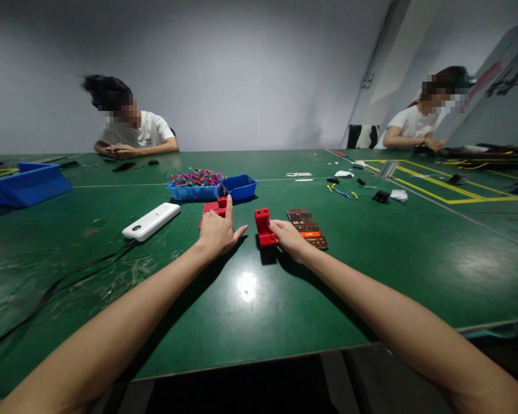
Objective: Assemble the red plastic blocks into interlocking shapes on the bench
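My right hand (290,238) holds a red bracket-like block (262,230) with holes in its ends, gripped at its right side between thumb and fingers. The block is tilted just above the green table and casts a shadow under it. My left hand (218,231) lies over another red part (222,202), with index finger and thumb stretched apart. The other fingers rest on or beside that part and hide much of it. Beside my right hand, a phone (315,234) with a timer on its screen lies on the table.
Beyond my left hand stand a blue bin (194,193) heaped with coloured wires and a second blue bin (240,187). A white power bank (152,222) with a black cable is at left, near a larger blue bin (26,185). Two people sit across the table; pliers (342,192) lie right.
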`<state>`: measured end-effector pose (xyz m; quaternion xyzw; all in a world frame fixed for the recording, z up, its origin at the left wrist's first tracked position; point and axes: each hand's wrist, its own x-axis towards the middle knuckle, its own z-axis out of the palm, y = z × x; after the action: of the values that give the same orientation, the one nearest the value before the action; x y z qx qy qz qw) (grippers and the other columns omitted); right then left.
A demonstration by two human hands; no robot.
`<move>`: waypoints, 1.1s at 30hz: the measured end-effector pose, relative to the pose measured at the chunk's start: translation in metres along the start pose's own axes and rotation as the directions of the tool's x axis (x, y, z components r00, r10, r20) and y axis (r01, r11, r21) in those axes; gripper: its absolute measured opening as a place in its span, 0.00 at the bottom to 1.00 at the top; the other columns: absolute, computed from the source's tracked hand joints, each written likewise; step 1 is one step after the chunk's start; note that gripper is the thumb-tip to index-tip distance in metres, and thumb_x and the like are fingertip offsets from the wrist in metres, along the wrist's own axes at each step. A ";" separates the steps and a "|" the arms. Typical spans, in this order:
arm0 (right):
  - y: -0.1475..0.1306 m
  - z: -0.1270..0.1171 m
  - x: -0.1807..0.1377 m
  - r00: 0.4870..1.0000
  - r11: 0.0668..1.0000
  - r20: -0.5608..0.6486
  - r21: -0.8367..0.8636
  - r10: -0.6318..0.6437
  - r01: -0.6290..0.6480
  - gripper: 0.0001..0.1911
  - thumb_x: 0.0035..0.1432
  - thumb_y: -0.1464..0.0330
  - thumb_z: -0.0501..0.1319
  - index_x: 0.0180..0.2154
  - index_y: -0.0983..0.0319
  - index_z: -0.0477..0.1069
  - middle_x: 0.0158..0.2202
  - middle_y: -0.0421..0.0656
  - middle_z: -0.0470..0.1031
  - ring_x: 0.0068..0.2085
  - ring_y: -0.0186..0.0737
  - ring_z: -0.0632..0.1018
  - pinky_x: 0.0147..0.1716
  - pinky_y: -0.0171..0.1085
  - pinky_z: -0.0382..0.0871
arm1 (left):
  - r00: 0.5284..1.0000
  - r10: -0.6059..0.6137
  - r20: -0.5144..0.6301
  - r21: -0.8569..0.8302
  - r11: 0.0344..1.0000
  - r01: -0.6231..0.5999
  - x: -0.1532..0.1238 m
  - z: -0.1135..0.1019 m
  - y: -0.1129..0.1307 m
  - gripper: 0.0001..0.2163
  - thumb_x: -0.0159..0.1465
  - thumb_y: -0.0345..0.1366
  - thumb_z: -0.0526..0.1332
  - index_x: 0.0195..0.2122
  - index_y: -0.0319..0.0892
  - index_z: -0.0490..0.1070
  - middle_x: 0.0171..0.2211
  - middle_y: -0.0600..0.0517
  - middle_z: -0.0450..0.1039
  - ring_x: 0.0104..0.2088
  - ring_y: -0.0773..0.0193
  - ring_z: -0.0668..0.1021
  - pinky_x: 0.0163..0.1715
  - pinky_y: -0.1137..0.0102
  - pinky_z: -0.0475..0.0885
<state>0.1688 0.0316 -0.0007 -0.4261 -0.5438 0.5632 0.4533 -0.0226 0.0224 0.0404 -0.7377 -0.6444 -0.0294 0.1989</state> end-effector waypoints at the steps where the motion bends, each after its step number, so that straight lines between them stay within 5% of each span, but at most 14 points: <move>1: 0.000 0.000 0.000 1.000 1.000 0.002 -0.001 0.000 0.000 0.23 0.47 0.49 0.64 0.27 0.62 0.67 0.21 0.36 0.68 0.24 0.32 0.67 0.26 0.33 0.56 | 1.000 0.003 0.010 0.018 1.000 -0.003 0.000 -0.001 0.000 0.42 0.67 0.56 0.45 0.67 0.23 0.34 0.42 0.23 0.73 0.44 0.40 0.77 0.43 0.58 0.64; 7: -0.001 0.001 -0.001 1.000 1.000 -0.003 -0.006 -0.001 0.001 0.24 0.46 0.47 0.65 0.25 0.62 0.67 0.21 0.36 0.68 0.24 0.32 0.66 0.26 0.33 0.57 | 0.999 -0.023 0.026 -0.028 0.999 0.024 0.000 -0.006 -0.003 0.35 0.66 0.41 0.48 0.66 0.18 0.38 0.34 0.33 0.77 0.36 0.49 0.79 0.39 0.61 0.65; 10: -0.002 0.001 -0.001 1.000 1.000 0.003 -0.007 -0.002 0.002 0.24 0.46 0.47 0.65 0.25 0.62 0.67 0.22 0.36 0.69 0.24 0.32 0.67 0.26 0.33 0.57 | 0.998 -0.042 0.049 -0.009 0.999 0.043 0.001 -0.005 -0.005 0.28 0.62 0.36 0.52 0.59 0.17 0.59 0.37 0.29 0.77 0.38 0.47 0.79 0.36 0.62 0.65; 14: -0.003 0.001 -0.001 1.000 1.000 0.007 -0.007 -0.001 0.001 0.24 0.46 0.47 0.65 0.26 0.62 0.67 0.22 0.36 0.69 0.24 0.32 0.67 0.26 0.33 0.58 | 0.993 0.009 0.121 -0.010 1.000 -0.008 0.004 -0.007 -0.006 0.15 0.61 0.31 0.53 0.38 0.30 0.78 0.38 0.31 0.78 0.39 0.46 0.79 0.35 0.62 0.65; 19: -0.004 0.002 -0.002 1.000 1.000 0.005 0.002 0.010 -0.010 0.24 0.46 0.48 0.65 0.25 0.62 0.66 0.21 0.36 0.68 0.24 0.31 0.67 0.26 0.33 0.58 | 0.988 0.033 0.148 -0.010 0.999 -0.032 0.005 -0.014 -0.006 0.17 0.59 0.22 0.49 0.35 0.31 0.79 0.35 0.31 0.79 0.39 0.46 0.81 0.34 0.61 0.65; 28: -0.001 0.003 0.001 1.000 1.000 0.012 0.018 0.016 -0.017 0.23 0.47 0.48 0.65 0.26 0.62 0.68 0.21 0.36 0.69 0.23 0.32 0.66 0.25 0.33 0.56 | 0.985 0.084 0.153 -0.036 0.996 -0.079 -0.005 -0.028 -0.002 0.17 0.60 0.21 0.50 0.34 0.34 0.79 0.34 0.34 0.80 0.38 0.47 0.81 0.32 0.63 0.65; 33: -0.003 0.006 0.001 1.000 0.998 0.007 0.049 0.028 -0.028 0.24 0.44 0.48 0.67 0.25 0.63 0.68 0.20 0.35 0.67 0.22 0.30 0.64 0.24 0.33 0.54 | 0.977 0.209 0.043 -0.070 0.976 -0.206 -0.017 -0.028 0.009 0.16 0.62 0.22 0.49 0.37 0.32 0.78 0.34 0.35 0.79 0.37 0.48 0.81 0.34 0.62 0.65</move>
<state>0.1624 0.0312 0.0026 -0.4207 -0.5252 0.5841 0.4539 -0.0108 -0.0033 0.0584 -0.8076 -0.5674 -0.0112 0.1604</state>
